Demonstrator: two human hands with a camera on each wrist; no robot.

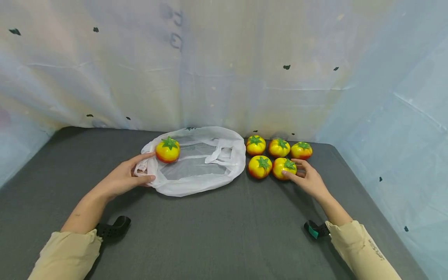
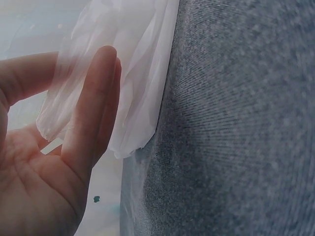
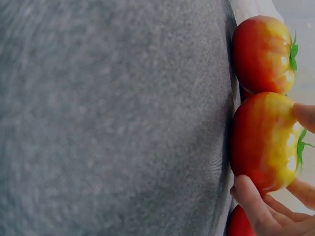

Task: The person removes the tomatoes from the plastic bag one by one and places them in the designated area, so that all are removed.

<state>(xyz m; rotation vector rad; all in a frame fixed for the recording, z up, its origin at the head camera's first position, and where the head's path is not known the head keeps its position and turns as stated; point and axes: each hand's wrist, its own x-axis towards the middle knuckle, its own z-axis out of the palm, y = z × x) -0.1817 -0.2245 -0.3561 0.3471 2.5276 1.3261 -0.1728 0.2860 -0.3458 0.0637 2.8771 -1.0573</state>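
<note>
A white plastic bag (image 1: 196,186) lies with its mouth spread wide on the dark table. My left hand (image 1: 124,175) holds its gathered left edge; in the left wrist view the thin plastic (image 2: 140,98) passes between the fingers (image 2: 91,103). One yellow-and-red tomato (image 1: 168,151) with a green leafy top sits at the left end of the bag's mouth, close to my left fingertips. On the right, my right hand (image 1: 309,179) grips the front-row right tomato (image 1: 281,168), thumb on its near side. The right wrist view shows fingertips around that tomato (image 3: 266,142).
Beside the gripped tomato stands another front tomato (image 1: 260,167). Behind them is a row of three: left (image 1: 256,145), middle (image 1: 279,147) and right (image 1: 301,150). Pale sheeting (image 1: 224,77) rises behind the dark table (image 1: 224,233) and along its sides.
</note>
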